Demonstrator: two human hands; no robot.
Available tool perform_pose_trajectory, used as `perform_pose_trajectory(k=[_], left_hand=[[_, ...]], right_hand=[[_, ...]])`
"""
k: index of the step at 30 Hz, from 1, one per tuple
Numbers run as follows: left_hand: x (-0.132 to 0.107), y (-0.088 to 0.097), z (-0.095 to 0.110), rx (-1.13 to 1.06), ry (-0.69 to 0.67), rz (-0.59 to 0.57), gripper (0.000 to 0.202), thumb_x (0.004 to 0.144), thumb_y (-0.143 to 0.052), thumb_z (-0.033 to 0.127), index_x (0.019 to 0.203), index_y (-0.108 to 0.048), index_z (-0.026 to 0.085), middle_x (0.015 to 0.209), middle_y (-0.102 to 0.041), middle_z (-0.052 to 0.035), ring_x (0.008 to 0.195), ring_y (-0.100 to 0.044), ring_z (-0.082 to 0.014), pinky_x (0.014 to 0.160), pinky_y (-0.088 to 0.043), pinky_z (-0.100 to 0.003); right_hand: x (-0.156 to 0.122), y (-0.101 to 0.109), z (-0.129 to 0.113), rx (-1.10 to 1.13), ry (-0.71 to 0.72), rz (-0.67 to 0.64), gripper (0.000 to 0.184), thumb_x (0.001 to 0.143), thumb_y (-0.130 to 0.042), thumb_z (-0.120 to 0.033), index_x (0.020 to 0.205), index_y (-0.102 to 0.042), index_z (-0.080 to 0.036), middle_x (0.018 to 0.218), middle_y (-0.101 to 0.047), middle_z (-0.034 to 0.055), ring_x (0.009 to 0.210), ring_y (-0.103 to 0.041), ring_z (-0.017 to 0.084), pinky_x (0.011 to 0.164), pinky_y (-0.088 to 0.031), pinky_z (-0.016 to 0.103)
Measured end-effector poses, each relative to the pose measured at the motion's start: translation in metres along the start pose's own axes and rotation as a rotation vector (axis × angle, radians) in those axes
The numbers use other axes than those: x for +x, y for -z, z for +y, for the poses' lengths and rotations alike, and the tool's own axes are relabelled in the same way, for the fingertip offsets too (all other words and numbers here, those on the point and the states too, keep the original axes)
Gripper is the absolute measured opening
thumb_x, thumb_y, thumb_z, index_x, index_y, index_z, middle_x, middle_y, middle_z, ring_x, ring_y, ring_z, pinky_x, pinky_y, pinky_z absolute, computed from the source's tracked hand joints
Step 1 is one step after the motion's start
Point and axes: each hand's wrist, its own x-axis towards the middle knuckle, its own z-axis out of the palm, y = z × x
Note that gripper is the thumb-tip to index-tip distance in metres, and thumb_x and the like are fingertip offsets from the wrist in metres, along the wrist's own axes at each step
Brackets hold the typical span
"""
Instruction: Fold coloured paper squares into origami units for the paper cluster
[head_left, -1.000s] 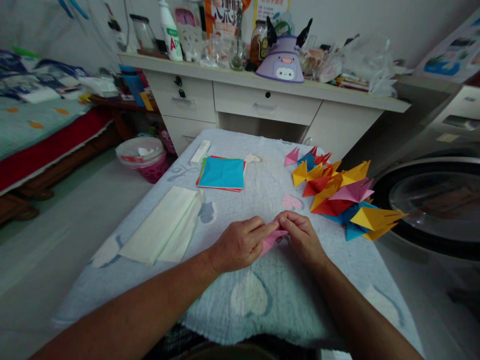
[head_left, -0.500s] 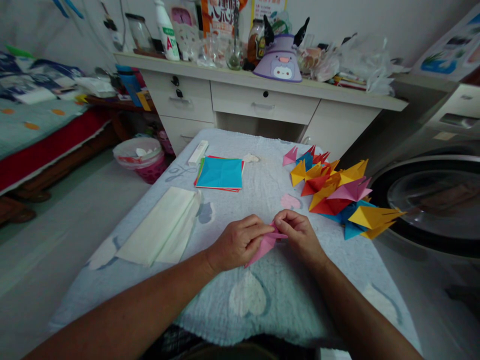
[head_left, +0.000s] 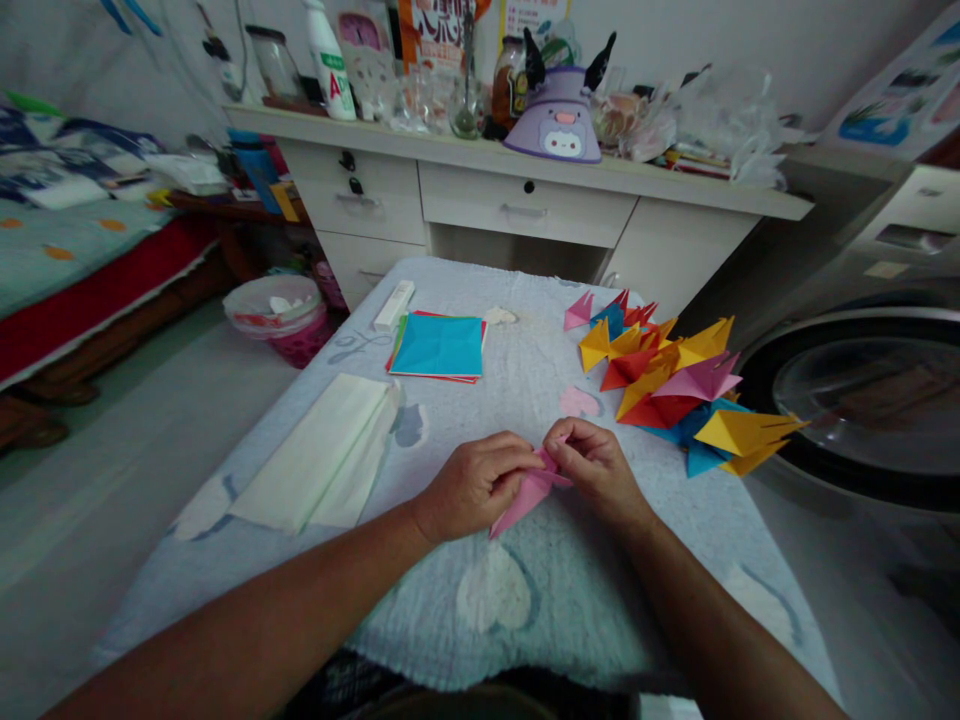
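Note:
A folded pink origami paper point(head_left: 523, 500) is held between both hands above the near part of the cloth-covered table. My left hand point(head_left: 480, 484) is closed on its left side, and one pointed end sticks out below the fingers. With thumb and forefinger, my right hand point(head_left: 592, 468) pinches the paper's upper right part; the very tips are partly covered. To the right lies a row of folded origami cranes point(head_left: 660, 375) in yellow, red, blue and pink. Beyond my left hand rests a stack of square paper point(head_left: 439, 346), blue on top.
A folded pale cloth point(head_left: 319, 455) lies left on the patterned tablecloth point(head_left: 495, 590), and a white box point(head_left: 394, 305) stands behind it. Crumpled white scrap point(head_left: 501, 316) sits near the stack. A pink bin point(head_left: 296, 335) is on the floor; a white desk point(head_left: 525, 205) borders the table's far side.
The right-hand fingertips have lifted slightly, and the pink paper's upper part now stands up more between the hands. The left hand barely moves. The view has shifted slightly.

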Motion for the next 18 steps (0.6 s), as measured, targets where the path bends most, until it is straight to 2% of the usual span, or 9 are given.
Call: perform_pose_trajectory(k=[4,11,18], left_hand=[[0.0002,-0.0003,0.0003,-0.032,0.036,0.007,0.029,0.082,-0.048,0.000,0.096,-0.068,0.016,0.089,-0.069,-0.0056,0.083,-0.065,-0.0131,0.074,-0.053,-0.025],[0.0008,-0.0013,0.0001,-0.052,0.037,0.014,0.026,0.082,-0.049,0.001,0.094,-0.068,0.016,0.089,-0.070,-0.0053,0.083,-0.066,-0.0130,0.074,-0.053,-0.024],[0.0017,-0.0016,-0.0007,-0.040,0.028,0.027,0.027,0.082,-0.050,0.001,0.095,-0.068,0.016,0.089,-0.071,-0.0048,0.082,-0.067,-0.0128,0.074,-0.055,-0.025]], right_hand=[[0.0001,-0.0016,-0.0010,-0.012,0.001,-0.002,0.023,0.081,-0.069,-0.038,0.074,-0.059,-0.018,0.060,-0.052,-0.0045,0.052,-0.044,0.008,0.050,-0.033,0.021],[0.0011,-0.0084,-0.0054,-0.029,-0.050,-0.027,0.027,0.075,-0.074,-0.041,0.073,-0.059,-0.018,0.057,-0.048,-0.0056,0.050,-0.038,0.007,0.048,-0.030,0.020],[-0.0014,-0.0042,-0.0054,-0.047,-0.059,-0.022,0.028,0.079,-0.070,-0.044,0.074,-0.061,-0.018,0.059,-0.050,-0.0041,0.052,-0.040,0.009,0.050,-0.032,0.022]])
